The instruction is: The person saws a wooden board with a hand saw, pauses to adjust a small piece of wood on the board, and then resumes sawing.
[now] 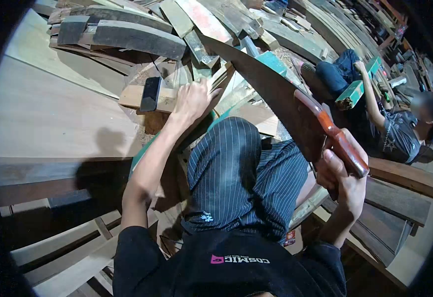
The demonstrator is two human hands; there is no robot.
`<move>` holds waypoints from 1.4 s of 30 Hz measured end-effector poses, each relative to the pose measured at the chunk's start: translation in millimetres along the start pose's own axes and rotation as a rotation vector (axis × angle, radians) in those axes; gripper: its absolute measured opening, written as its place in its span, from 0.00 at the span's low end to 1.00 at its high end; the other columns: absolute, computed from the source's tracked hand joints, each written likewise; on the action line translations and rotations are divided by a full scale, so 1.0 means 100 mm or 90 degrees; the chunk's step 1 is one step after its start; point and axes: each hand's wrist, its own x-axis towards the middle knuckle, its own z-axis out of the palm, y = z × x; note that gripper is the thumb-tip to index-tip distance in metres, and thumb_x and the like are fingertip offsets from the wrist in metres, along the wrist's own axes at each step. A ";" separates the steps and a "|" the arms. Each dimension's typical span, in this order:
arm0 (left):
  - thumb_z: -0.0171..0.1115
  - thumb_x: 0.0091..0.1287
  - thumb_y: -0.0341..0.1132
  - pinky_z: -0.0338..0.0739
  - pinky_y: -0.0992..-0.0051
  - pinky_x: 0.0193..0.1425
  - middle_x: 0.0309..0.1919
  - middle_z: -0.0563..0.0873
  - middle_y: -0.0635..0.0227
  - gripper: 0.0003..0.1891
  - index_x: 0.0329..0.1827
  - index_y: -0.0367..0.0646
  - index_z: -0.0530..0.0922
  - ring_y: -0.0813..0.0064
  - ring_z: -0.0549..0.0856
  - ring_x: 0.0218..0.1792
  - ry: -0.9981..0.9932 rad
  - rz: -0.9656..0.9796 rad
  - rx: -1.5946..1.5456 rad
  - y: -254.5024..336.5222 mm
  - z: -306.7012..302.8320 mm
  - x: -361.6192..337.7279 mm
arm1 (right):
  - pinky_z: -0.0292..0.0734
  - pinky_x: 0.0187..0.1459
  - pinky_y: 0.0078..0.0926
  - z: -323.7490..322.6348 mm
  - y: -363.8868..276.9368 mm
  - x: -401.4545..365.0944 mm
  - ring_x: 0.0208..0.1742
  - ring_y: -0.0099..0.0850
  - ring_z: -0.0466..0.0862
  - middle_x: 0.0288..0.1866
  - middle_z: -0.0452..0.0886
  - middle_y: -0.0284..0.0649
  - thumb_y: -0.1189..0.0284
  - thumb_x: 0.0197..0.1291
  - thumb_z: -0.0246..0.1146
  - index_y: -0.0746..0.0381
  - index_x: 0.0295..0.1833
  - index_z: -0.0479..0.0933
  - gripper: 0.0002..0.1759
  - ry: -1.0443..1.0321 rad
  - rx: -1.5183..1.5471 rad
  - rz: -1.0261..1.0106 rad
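My right hand (343, 168) is wrapped round the orange-brown handle of a handsaw (271, 89). The saw's wide dark blade points up and to the left, its toothed edge facing my knees, with the tip over the wood pile. In front of my left knee, my left hand (192, 101) is closed on a narrow piece of wood (220, 75); its fingers are partly hidden. Just left of that hand, a black phone (150, 94) lies on a pale wooden block (131, 96).
Curved boards (137, 39) and offcuts are heaped ahead. A large pale panel (53, 109) fills the left side. At the right, another person (400, 133) sits holding a green-painted timber (351, 94). A long brown beam (407, 178) lies beyond my right hand.
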 end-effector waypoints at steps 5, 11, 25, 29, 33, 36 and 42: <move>0.59 0.67 0.53 0.81 0.54 0.34 0.22 0.83 0.43 0.29 0.44 0.25 0.75 0.47 0.86 0.29 0.021 0.026 0.026 -0.03 0.08 0.01 | 0.56 0.19 0.13 0.02 0.00 -0.04 0.18 0.14 0.66 0.24 0.70 0.28 0.70 0.54 0.70 0.65 0.41 0.74 0.15 0.001 -0.021 -0.023; 0.61 0.65 0.53 0.79 0.56 0.31 0.21 0.82 0.45 0.26 0.42 0.31 0.75 0.47 0.85 0.28 0.034 0.009 0.088 -0.06 -0.14 0.08 | 0.69 0.37 0.20 0.07 -0.07 -0.08 0.32 0.23 0.77 0.30 0.78 0.34 0.61 0.49 0.72 0.67 0.38 0.76 0.21 0.033 -0.162 -0.132; 0.67 0.59 0.43 0.78 0.53 0.46 0.38 0.84 0.40 0.32 0.64 0.40 0.70 0.41 0.83 0.42 -0.074 -0.085 -0.133 0.03 0.14 -0.12 | 0.62 0.22 0.14 -0.16 0.44 -0.11 0.20 0.15 0.70 0.22 0.72 0.29 0.71 0.56 0.68 0.66 0.40 0.75 0.12 0.066 -0.056 -0.018; 0.69 0.58 0.43 0.77 0.50 0.44 0.34 0.83 0.39 0.34 0.66 0.42 0.68 0.41 0.84 0.40 -0.041 -0.061 -0.072 -0.12 0.35 -0.17 | 0.62 0.22 0.14 -0.22 0.60 -0.11 0.19 0.15 0.70 0.21 0.73 0.29 0.71 0.55 0.68 0.67 0.38 0.75 0.12 0.064 -0.159 -0.125; 0.70 0.57 0.39 0.77 0.49 0.41 0.30 0.83 0.40 0.31 0.63 0.39 0.69 0.41 0.84 0.38 -0.053 -0.040 -0.064 0.02 0.20 -0.13 | 0.66 0.29 0.19 -0.21 0.64 -0.18 0.25 0.20 0.73 0.23 0.75 0.32 0.69 0.55 0.68 0.67 0.38 0.75 0.13 0.081 -0.156 -0.076; 0.70 0.55 0.37 0.78 0.51 0.39 0.29 0.83 0.41 0.32 0.62 0.39 0.68 0.41 0.84 0.36 -0.085 -0.021 -0.044 0.00 0.27 -0.06 | 0.66 0.31 0.20 -0.17 0.53 -0.27 0.26 0.20 0.73 0.24 0.75 0.32 0.68 0.54 0.69 0.66 0.38 0.75 0.14 0.085 -0.129 -0.036; 0.71 0.54 0.34 0.77 0.51 0.39 0.29 0.83 0.40 0.34 0.63 0.39 0.67 0.40 0.83 0.35 -0.102 0.038 -0.034 0.05 0.23 -0.09 | 0.62 0.29 0.13 -0.32 0.19 -0.22 0.25 0.16 0.72 0.25 0.72 0.29 0.63 0.44 0.77 0.66 0.39 0.73 0.24 -0.016 0.045 -0.045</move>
